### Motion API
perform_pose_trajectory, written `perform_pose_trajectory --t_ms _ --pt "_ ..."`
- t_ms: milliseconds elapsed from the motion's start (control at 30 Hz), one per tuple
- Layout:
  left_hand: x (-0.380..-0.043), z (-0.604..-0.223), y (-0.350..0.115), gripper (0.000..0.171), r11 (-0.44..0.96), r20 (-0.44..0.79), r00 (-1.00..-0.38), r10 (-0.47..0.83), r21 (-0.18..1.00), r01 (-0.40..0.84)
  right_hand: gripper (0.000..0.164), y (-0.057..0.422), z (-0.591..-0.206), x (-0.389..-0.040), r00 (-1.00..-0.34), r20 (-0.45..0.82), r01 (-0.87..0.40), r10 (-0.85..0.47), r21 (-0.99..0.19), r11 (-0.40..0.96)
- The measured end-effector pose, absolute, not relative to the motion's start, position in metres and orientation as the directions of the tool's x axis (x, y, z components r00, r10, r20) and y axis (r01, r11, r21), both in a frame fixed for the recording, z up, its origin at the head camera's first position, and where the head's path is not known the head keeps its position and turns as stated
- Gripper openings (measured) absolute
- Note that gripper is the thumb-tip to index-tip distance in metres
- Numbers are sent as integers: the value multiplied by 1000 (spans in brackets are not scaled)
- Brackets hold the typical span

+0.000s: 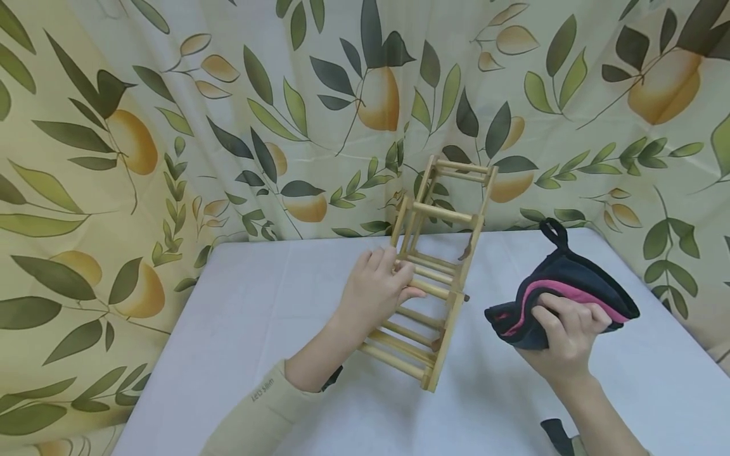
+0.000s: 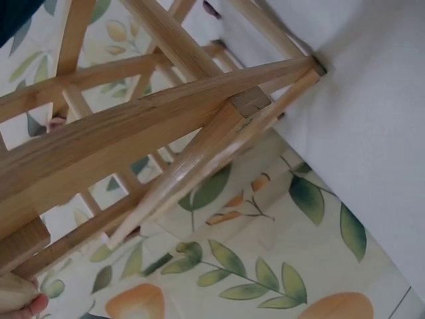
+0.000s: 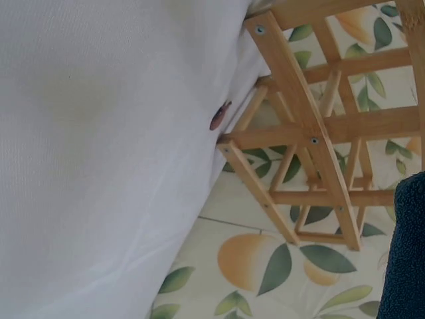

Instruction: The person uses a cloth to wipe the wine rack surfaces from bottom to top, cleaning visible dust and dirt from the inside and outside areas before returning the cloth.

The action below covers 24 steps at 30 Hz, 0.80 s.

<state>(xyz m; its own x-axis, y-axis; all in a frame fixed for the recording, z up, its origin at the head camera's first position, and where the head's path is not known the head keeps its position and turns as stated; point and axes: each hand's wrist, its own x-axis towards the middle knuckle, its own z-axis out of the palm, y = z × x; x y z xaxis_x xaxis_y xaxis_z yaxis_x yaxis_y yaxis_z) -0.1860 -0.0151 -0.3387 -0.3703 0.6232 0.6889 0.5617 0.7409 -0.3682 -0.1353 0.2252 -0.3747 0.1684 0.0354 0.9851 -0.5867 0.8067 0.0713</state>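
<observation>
A light wooden slatted rack [image 1: 430, 288], with crossing side bars and round rungs, stands tilted on the table in the head view. My left hand [image 1: 373, 285] grips its left side near the middle, fingers curled over the frame. Close bars of the rack [image 2: 179, 119] fill much of the left wrist view, where a fingertip [image 2: 34, 306] shows at the lower left. To the right, my right hand [image 1: 570, 326] holds a bunched dark blue cloth [image 1: 533, 288] with a pink band and a hanging loop, raised above the table. Its textured edge [image 3: 405, 252] enters the right wrist view.
A white cloth covers the table [image 1: 245, 304]. Behind it hangs a curtain [image 1: 342, 152] printed with leaves and orange fruit, close to the rack's far end. A small dark brown piece [image 3: 219, 117] shows by the rack's bars in the right wrist view.
</observation>
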Motion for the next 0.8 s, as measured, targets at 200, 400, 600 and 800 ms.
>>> perform_pose_trajectory --t_ms 200,400,600,800 --pt "-172 -339 -7 45 780 691 -411 594 -372 503 38 227 -374 -134 164 985 -581 45 60 812" --pt "-162 -340 1 48 808 694 -442 568 -370 458 37 230 -375 -134 150 988 -573 42 52 818" --pt "-155 -341 7 49 819 711 -430 556 -379 430 35 233 -377 -135 152 987 -561 61 35 827" --pt "-150 -340 13 49 828 728 -416 545 -389 403 35 236 -378 -135 134 988 -552 75 11 834"
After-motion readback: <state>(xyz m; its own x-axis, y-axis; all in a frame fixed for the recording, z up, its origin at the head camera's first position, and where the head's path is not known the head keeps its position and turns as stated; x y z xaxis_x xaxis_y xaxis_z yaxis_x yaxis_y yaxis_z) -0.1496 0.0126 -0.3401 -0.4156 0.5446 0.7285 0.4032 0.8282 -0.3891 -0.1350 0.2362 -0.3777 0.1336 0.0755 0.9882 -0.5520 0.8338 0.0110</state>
